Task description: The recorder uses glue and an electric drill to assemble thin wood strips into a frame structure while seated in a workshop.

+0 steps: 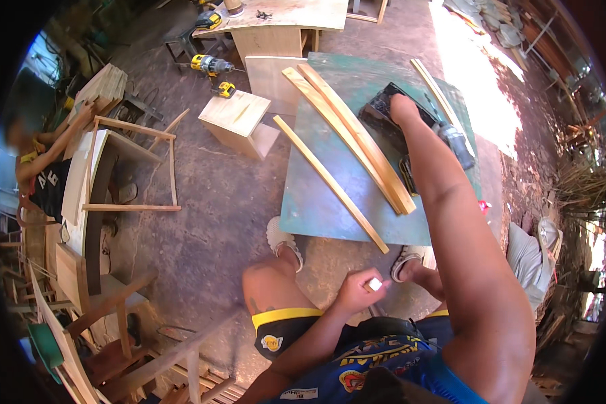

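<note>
A person's right hand (404,108) presses down on a black power sander (387,111) near the far edge of a green worktop (316,195), fingers wrapped over its top. The left hand (360,288), held low near the worktop's near edge, is closed around a small white piece (375,284). Three long wooden slats (347,145) lie diagonally across the worktop, just beside the sander.

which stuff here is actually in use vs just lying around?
In use:
right hand on dark power sander
long pale wooden slats
green board table
left hand holding small white piece

Lying about:
yellow cordless drills
small wooden box
wooden chair frame
</note>
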Available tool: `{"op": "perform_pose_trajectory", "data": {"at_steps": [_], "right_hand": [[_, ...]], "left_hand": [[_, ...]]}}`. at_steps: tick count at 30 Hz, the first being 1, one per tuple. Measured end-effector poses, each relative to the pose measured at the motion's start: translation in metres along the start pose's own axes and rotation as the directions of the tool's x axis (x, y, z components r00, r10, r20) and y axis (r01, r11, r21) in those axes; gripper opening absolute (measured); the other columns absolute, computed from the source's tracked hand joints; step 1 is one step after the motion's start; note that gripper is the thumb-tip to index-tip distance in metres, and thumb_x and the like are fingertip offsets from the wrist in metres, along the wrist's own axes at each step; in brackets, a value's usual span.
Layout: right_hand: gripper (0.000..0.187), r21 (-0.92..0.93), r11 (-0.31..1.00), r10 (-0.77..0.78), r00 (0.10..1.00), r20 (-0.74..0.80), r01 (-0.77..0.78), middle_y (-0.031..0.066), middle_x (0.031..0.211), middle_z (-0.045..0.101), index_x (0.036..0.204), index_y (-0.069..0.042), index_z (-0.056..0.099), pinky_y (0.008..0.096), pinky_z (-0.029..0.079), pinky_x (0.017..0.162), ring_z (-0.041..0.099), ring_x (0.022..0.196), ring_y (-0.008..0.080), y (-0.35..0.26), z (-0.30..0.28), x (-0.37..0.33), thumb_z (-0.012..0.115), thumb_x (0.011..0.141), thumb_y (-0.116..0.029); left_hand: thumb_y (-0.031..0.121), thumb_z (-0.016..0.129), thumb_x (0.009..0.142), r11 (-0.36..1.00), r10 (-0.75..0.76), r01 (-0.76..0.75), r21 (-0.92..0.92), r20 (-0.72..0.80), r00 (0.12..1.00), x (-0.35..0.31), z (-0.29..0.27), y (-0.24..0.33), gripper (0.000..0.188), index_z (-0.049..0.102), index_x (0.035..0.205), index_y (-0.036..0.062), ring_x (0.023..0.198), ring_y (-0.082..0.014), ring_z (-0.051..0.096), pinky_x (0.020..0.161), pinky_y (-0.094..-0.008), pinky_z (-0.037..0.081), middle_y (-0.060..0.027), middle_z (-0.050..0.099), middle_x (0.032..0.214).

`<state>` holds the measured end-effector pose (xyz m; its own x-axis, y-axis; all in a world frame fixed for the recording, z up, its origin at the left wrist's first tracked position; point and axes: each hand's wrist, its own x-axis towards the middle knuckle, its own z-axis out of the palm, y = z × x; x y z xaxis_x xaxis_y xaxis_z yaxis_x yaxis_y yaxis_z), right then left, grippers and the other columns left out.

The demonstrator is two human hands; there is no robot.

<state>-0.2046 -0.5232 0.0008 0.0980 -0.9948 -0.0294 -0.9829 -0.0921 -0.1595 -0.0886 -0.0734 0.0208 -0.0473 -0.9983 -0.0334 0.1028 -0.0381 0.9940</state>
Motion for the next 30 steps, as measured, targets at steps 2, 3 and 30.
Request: {"op": "perform_pose_trajectory", "data": {"at_steps": [2,3,30], "right_hand": [[0.031,-0.139,0.982,-0.123,0.991,0.059,0.131,0.0239,0.108,0.063,0.102,0.001,0.067,0.0439,0.050,0.088,0.062,0.103,0.0350,0.008,0.014,0.015,0.042,0.087,-0.009],[0.031,-0.124,0.984,-0.119,0.989,0.091,0.130,0.0239,0.108,0.063,0.103,0.001,0.067,0.0441,0.050,0.088,0.062,0.104,0.0353,0.011,0.018,0.019,0.042,0.087,-0.009],[0.019,0.266,0.948,-0.037,0.889,-0.456,0.175,0.0228,0.092,0.061,0.097,-0.004,0.055,0.0458,0.045,0.076,0.058,0.090,0.0412,-0.014,-0.024,-0.041,0.053,0.086,-0.020]], "left_hand": [[0.008,0.074,0.078,1.000,0.027,-0.027,0.011,0.040,0.999,0.005,-0.007,-0.003,0.021,0.055,0.069,0.0048,0.056,-0.0060,0.044,0.051,-0.0237,0.037,0.0001,0.050,0.059],[0.008,0.074,0.078,1.000,0.029,-0.029,0.005,0.064,0.998,0.006,-0.009,-0.002,0.021,0.055,0.069,0.0049,0.053,-0.0080,0.046,0.050,-0.0246,0.038,-0.0023,0.051,0.059],[0.017,0.067,0.082,0.998,0.010,-0.012,0.056,0.037,0.999,-0.010,-0.012,-0.001,0.025,0.049,0.073,0.0009,0.062,-0.0092,0.037,0.055,-0.0302,0.036,-0.0084,0.042,0.060]]}}
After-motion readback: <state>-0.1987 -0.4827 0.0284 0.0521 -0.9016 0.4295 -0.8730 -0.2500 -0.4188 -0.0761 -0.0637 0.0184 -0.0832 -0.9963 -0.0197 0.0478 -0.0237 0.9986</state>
